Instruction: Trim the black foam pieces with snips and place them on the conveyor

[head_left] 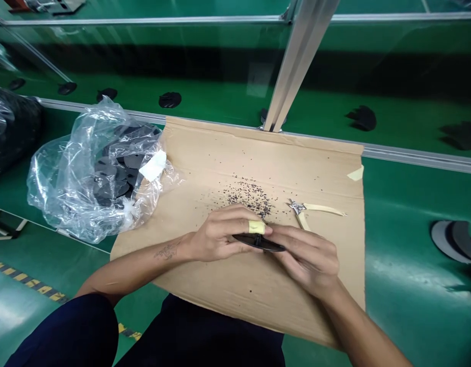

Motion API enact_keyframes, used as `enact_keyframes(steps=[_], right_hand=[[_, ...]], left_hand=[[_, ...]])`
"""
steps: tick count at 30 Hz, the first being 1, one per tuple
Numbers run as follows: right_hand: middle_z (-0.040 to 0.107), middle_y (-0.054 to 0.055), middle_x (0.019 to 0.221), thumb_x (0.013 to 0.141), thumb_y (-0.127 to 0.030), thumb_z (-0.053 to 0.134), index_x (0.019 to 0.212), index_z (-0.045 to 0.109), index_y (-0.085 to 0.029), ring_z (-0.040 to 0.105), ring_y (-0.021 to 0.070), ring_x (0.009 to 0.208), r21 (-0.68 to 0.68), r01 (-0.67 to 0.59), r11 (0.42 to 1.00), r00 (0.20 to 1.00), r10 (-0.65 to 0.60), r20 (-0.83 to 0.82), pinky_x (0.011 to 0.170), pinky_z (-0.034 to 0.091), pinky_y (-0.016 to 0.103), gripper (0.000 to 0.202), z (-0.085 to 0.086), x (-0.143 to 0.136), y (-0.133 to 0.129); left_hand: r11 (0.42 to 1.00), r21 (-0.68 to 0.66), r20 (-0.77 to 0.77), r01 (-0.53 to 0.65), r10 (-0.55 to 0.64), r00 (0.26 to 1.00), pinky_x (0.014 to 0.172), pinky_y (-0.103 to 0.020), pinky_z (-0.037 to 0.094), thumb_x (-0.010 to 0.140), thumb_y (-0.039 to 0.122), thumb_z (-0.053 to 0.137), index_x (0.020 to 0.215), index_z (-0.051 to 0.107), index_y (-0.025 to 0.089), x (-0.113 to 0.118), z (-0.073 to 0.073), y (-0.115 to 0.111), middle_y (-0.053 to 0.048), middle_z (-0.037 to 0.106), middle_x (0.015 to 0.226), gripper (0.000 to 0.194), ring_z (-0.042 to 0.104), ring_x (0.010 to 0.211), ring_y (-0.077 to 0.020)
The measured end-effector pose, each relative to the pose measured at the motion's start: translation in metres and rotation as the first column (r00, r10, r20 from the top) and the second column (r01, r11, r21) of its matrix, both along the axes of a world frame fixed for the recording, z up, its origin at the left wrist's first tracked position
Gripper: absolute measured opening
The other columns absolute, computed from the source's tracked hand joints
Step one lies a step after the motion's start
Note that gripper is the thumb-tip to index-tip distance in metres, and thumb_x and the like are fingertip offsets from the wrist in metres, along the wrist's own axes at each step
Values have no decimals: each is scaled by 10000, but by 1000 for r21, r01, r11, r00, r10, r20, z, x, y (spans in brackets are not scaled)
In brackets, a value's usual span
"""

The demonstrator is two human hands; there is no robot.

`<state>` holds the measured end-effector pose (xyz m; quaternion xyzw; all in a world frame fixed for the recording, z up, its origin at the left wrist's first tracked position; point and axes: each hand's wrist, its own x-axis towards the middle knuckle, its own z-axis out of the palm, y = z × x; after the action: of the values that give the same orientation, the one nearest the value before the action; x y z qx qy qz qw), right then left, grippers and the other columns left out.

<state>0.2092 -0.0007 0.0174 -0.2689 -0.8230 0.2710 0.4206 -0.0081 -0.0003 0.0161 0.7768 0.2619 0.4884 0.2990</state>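
Observation:
Between my two hands is a thin black disc-like plastic part (264,243), seen nearly edge-on, with a small stub at its middle. My left hand (226,232) grips its left side; yellow tape wraps one finger. The fingers of my right hand (310,255) close on its right side, and the fingertips of both hands meet above it. Just beyond the hands, small black scraps (251,196) lie scattered on a cardboard sheet (205,153). Nippers with cream handles (323,208) rest on the cardboard behind my right hand, jaws apart, one handle partly hidden.
At the left, a clear plastic bag (78,168) holds several flat black parts (113,176). A black bag (9,127) stands farther left. An aluminium post (296,66) rises at the cardboard's back edge. On the right, a curved grey and black object (455,240) lies on the green surface.

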Motion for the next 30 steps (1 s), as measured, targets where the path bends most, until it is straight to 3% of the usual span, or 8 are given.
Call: enact_keyframes(steps=[3,5,7,11,13,16,20,30], right_hand=[[724,92,1152,895,-254,708,1281,643,-238,701,234,1058,-70,-70,995,983,81,164,871,629,407,392,9,13,14],[674,129,1233,895,-389,700,1297,625,-228,656,292,1131,-51,58,997,933,-36,357,916,594,491,439,12,28,25],[644,181,1221,862,-520,693,1303,617,-190,627,376,1114,74,221,973,802,-224,554,850,579,563,555,10,43,35],[654,174,1046,896,-492,633,1215,650,-165,638,376,947,193,259,946,627,-317,712,686,565,506,457,2,56,41],[648,139,998,939,-423,576,1167,657,-186,644,315,866,183,288,940,652,-332,682,669,554,453,339,3,53,37],[629,126,1043,959,-364,559,1175,633,-187,650,260,882,111,310,944,784,-320,532,701,548,390,289,14,42,31],[647,129,1075,957,-245,551,1251,580,-166,641,256,969,128,156,979,915,-192,354,793,539,398,305,23,29,23],[735,130,980,846,-176,747,1256,597,-123,679,227,842,281,53,958,945,-139,296,698,554,357,440,16,16,13]], left_hand=[[999,-3,-15,-41,41,999,740,-260,601,965,233,633,1163,679,157,-2,-3,1,-92,712,987,217,690,888,-132],[994,34,-29,-103,104,994,706,-238,582,941,217,668,1124,692,148,-3,-5,4,-77,705,961,197,673,846,-117],[985,65,-39,-161,163,986,677,-230,565,914,224,705,1092,697,147,-4,-6,6,-54,701,913,194,659,804,-110],[968,97,-56,-231,237,970,662,-243,567,892,250,734,1097,676,141,-5,-7,8,-44,718,888,239,661,776,-117],[962,112,-79,-249,258,963,666,-256,566,890,266,735,1055,675,136,-5,-7,8,-43,718,863,218,660,773,-126],[961,120,-103,-248,260,960,659,-257,546,909,272,707,1000,681,136,-6,-8,7,-47,703,862,166,649,786,-131],[960,130,-102,-246,260,960,693,-260,529,927,236,677,1031,686,147,-8,-7,7,-42,696,912,137,636,810,-122],[977,110,-87,-183,193,977,703,-278,526,932,250,677,1043,685,175,-6,-3,2,-41,701,908,134,634,799,-130]])
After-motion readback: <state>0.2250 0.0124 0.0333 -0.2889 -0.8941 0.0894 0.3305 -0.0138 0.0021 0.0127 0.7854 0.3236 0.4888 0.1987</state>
